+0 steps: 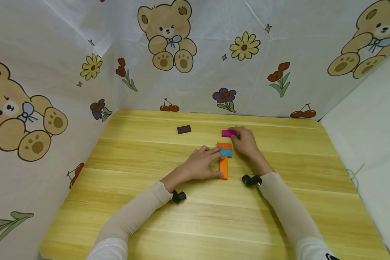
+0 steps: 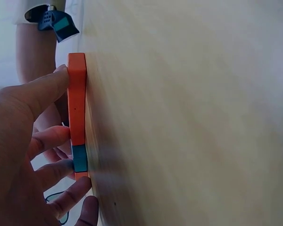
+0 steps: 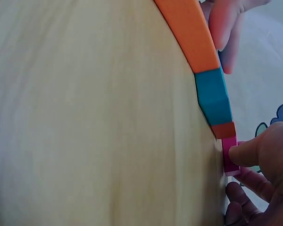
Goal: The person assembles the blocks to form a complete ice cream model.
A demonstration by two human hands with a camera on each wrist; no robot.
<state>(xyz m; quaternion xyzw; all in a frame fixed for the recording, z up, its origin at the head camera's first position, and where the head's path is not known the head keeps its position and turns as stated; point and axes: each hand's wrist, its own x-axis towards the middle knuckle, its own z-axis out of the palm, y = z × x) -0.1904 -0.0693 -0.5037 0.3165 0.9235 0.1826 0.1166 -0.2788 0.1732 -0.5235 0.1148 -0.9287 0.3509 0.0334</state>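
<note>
My left hand [image 1: 199,164] rests against a row of small blocks on the table, fingers spread and fairly straight. Its thumb touches the near end of a long orange block [image 1: 224,169], while other fingertips touch around a blue block [image 1: 226,153]. Beyond the blue one lies an orange-red block [image 1: 224,146], set crosswise like it. At the far side, my right hand [image 1: 245,142] pinches a magenta block [image 1: 226,133] between thumb and fingers. A gap shows between that block and the row in the head view. The right wrist view shows the thumb on the magenta block [image 3: 230,162].
A dark brown block [image 1: 183,129] lies apart, toward the back and left of the row. The wooden table [image 1: 133,144] meets a white cloth [image 1: 201,90] printed with bears and flowers at its back. Small black cameras [image 1: 251,180] hang from both wrists.
</note>
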